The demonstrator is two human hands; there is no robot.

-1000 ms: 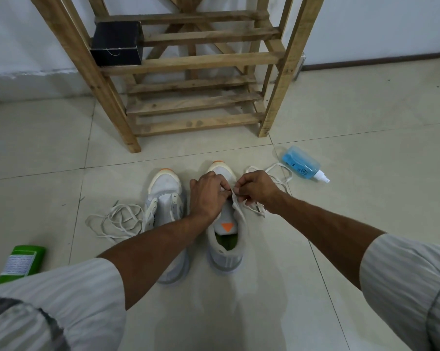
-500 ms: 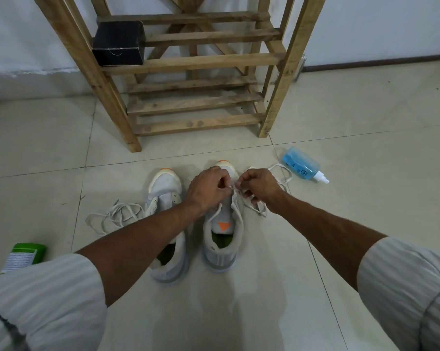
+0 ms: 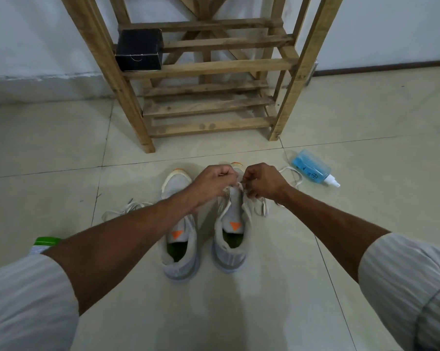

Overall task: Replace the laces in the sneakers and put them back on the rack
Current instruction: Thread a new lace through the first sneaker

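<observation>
Two white sneakers with orange tongue marks stand side by side on the tiled floor, toes toward the wooden rack [image 3: 208,69]. Over the front of the right sneaker [image 3: 231,239] my left hand [image 3: 214,184] and my right hand [image 3: 260,181] meet, both with curled fingers pinching a white lace [image 3: 296,177] that trails off to the right of the shoe. The left sneaker [image 3: 179,239] is partly crossed by my left forearm. A second loose white lace [image 3: 124,210] lies on the floor to its left.
A blue spray bottle [image 3: 312,168] lies on its side right of the shoes. A green-capped container [image 3: 45,244] peeks out at the left behind my arm. A black box [image 3: 139,50] sits on the rack's left end. White wall behind the rack.
My hands have shifted toward the toe of the right sneaker. The view has moved so that the rack and shoes sit lower and closer.
</observation>
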